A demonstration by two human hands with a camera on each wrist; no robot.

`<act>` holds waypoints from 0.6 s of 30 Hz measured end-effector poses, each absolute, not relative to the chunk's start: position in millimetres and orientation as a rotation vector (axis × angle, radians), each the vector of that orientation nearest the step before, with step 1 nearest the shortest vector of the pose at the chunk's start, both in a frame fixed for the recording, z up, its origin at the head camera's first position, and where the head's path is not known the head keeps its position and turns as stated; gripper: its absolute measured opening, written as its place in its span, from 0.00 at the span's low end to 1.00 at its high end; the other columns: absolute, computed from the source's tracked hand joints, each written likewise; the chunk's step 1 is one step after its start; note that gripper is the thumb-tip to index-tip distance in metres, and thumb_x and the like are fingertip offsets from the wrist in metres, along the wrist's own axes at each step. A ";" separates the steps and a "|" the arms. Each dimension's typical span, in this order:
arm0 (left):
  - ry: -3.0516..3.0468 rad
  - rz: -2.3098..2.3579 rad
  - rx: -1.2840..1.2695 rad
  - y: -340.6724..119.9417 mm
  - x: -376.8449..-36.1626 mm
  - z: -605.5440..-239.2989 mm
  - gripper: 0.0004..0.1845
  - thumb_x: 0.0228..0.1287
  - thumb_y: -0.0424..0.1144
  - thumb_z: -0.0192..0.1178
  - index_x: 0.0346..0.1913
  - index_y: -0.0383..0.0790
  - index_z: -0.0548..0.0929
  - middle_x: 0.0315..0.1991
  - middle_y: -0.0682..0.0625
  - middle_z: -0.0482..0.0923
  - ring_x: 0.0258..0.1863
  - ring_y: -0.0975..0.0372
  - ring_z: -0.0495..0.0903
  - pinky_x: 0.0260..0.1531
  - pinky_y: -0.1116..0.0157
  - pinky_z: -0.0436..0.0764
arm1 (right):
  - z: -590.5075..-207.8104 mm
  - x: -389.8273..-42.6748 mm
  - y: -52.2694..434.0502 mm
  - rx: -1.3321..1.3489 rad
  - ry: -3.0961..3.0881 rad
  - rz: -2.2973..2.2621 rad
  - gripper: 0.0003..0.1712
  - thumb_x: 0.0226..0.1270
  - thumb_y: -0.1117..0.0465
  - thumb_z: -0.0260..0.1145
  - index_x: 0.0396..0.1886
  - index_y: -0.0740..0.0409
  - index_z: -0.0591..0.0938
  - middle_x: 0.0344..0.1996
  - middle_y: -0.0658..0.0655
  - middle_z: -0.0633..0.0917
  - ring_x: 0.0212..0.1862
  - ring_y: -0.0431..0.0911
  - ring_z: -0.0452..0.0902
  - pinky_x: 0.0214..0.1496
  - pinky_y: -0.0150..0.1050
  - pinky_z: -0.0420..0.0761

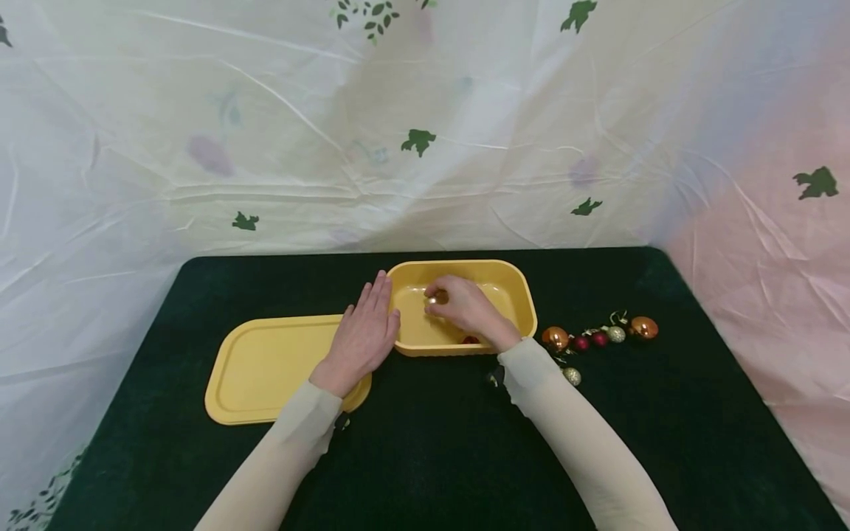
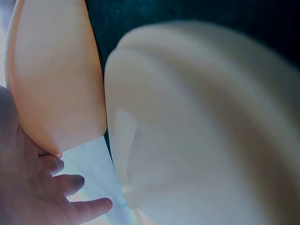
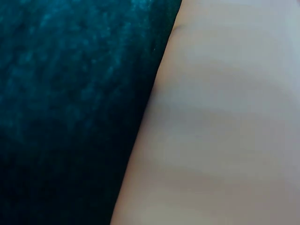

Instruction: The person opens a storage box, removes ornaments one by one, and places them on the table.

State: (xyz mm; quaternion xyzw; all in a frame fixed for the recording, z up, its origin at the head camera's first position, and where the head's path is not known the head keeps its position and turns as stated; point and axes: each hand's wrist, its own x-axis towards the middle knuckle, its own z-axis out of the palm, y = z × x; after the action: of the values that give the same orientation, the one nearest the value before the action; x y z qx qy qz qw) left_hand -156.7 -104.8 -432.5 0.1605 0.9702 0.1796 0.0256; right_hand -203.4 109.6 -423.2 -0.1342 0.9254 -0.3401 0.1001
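A yellow box (image 1: 518, 284) stands open on the dark green cloth, and its lid (image 1: 265, 369) lies flat to its left. In the head view my left hand (image 1: 384, 301) lies with straight fingers against the box's left wall, its heel on the lid. My right hand (image 1: 434, 302) reaches into the box and pinches a small gold ball (image 1: 439, 297) at its fingertips. A red ball (image 1: 470, 340) lies inside by the near wall. The left wrist view shows my left fingers (image 2: 70, 197) beside the box wall (image 2: 56, 70). The right wrist view is a blur of cloth (image 3: 70, 103) and a pale surface.
A row of small baubles lies right of the box: a copper ball (image 1: 555, 338), two red ones (image 1: 591, 341), a silver one (image 1: 616, 334) and another copper ball (image 1: 643, 327). A silver ball (image 1: 572, 376) lies nearer me. A printed white sheet (image 1: 425, 147) walls the table in.
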 end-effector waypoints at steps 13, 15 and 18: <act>3.008 0.557 0.491 -103.6 -154.9 -433.3 0.36 0.84 0.51 0.38 0.85 0.40 0.42 0.85 0.49 0.36 0.82 0.48 0.47 0.74 0.38 0.58 | -424.2 -200.2 113.3 -0.348 2.781 -1.015 0.19 0.71 0.58 0.72 0.58 0.59 0.84 0.54 0.56 0.82 0.51 0.50 0.75 0.64 0.48 0.77; 3.007 0.558 0.488 -103.4 -154.8 -433.7 0.36 0.84 0.51 0.38 0.85 0.41 0.42 0.85 0.49 0.36 0.82 0.48 0.47 0.74 0.38 0.58 | -424.1 -200.0 113.7 -0.334 2.786 -1.001 0.21 0.72 0.58 0.71 0.61 0.59 0.83 0.55 0.57 0.82 0.52 0.50 0.75 0.65 0.49 0.76; 3.009 0.558 0.484 -103.2 -154.3 -434.1 0.36 0.84 0.51 0.37 0.85 0.41 0.42 0.85 0.49 0.36 0.82 0.48 0.46 0.74 0.38 0.58 | -424.2 -199.9 114.3 -0.317 2.786 -0.985 0.23 0.72 0.58 0.71 0.63 0.59 0.81 0.55 0.57 0.81 0.52 0.51 0.74 0.65 0.49 0.76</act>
State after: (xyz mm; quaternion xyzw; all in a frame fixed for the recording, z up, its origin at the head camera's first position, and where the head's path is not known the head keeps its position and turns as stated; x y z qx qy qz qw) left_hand -154.3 -103.2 -434.1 0.1561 0.9710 0.1800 0.0219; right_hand -199.9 114.3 -424.2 -0.1062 0.9341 -0.3302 0.0849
